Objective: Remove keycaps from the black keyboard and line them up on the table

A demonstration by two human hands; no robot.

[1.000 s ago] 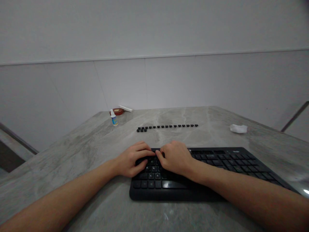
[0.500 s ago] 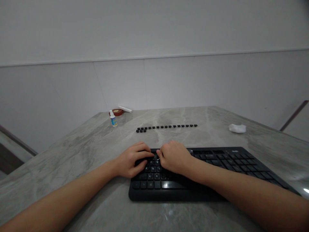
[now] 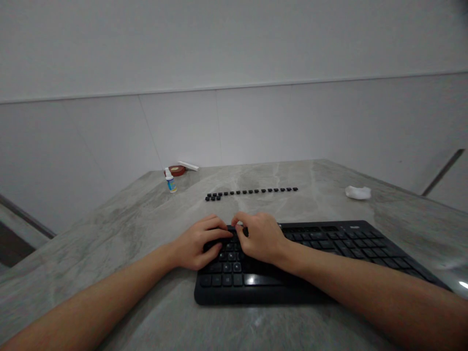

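Black keyboard point(image 3: 256, 294) lies on the grey marbled table, its left part between my hands; several key positions there look bare of caps. My left hand point(image 3: 203, 243) rests on its upper left corner, index finger and thumb stretched apart over the keys. My right hand point(image 3: 261, 239) is beside it above the upper key rows, fingers curled, with the index finger and thumb near each other. A small pale bit shows behind the knuckles; what the fingers hold is hidden. Beyond the keyboard, black keycaps point(image 3: 250, 191) stand in a long row with a short second row at left.
A small white-capped bottle point(image 3: 170, 181) stands at the back left, before a reddish-brown round object point(image 3: 176, 170) and a white strip point(image 3: 188, 165). A crumpled white piece point(image 3: 358, 193) lies at the right. The wall point(image 3: 256, 126) closes off the back.
My right hand has shifted slightly left and its index finger has risen and reached forward. The thin shiny thing by its thumb no longer shows. My left hand stays nearly still.
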